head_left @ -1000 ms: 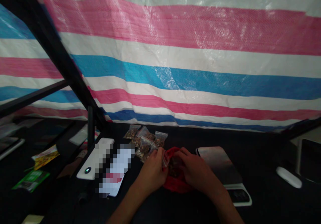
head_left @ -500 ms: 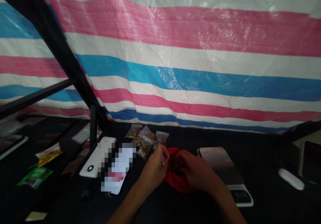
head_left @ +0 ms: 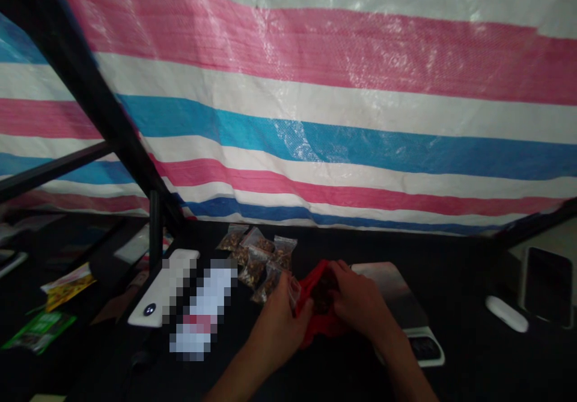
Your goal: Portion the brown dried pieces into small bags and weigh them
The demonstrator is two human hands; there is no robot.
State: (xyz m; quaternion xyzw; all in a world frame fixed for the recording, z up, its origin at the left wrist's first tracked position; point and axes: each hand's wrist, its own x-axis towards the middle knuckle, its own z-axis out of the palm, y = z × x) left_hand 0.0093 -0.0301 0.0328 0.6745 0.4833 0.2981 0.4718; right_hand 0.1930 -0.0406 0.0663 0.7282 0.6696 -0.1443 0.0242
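Note:
My left hand is closed around a small clear zip bag, its mouth held open. The same hand's thumb presses on the near left side of a red bag. My right hand has its fingers curled over the far right rim of the red bag. Dark contents show inside, too dim to make out, and some right fingertips are hidden there. Left of the hands, several zip bags filled with brown bits lie in a cluster.
A phone-shaped device lies right of my right hand. At left are a white phone and a blurred-out pale item. A white case and dark phone sit far right. A black frame bar slants before the striped sheet.
The red bag's far rim has come up, with my right fingers now at that rim. My left hand has lowered slightly with the zip bag, its thumb over the red bag. The view has shifted a little right.

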